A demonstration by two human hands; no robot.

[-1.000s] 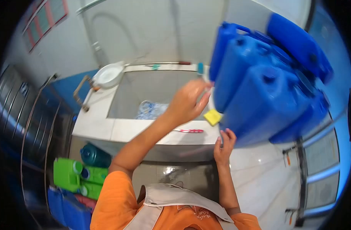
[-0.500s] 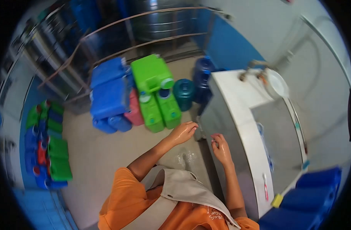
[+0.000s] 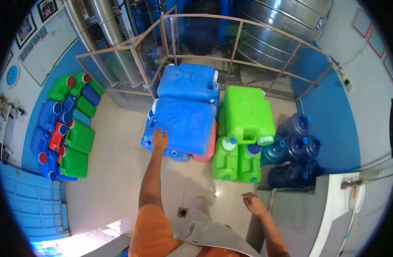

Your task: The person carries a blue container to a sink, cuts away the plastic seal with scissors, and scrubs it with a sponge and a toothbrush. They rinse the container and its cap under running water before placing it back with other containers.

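My left hand reaches forward onto the near left corner of a blue water jug, fingers closed round its handle area. This jug lies on its side on top of other blue containers, its right edge slightly blurred. Behind it lies a second blue jug. My right hand hangs in the air at lower right, holding nothing, with loosely bent fingers apart. Nearest to it are two upright light-green jugs, and a third light-green jug lies across their tops. Part of a pink container shows between the stacks.
Dark blue round bottles cluster by the right wall, beside a grey counter. Green, blue and red jugs are stacked at the left wall. A metal-framed railing bounds the back. A drain sits in the tiled floor.
My view has swung left, away from the counter with the basin. My left hand has gone from in front of my body onto the blue jug. My right hand stays low.
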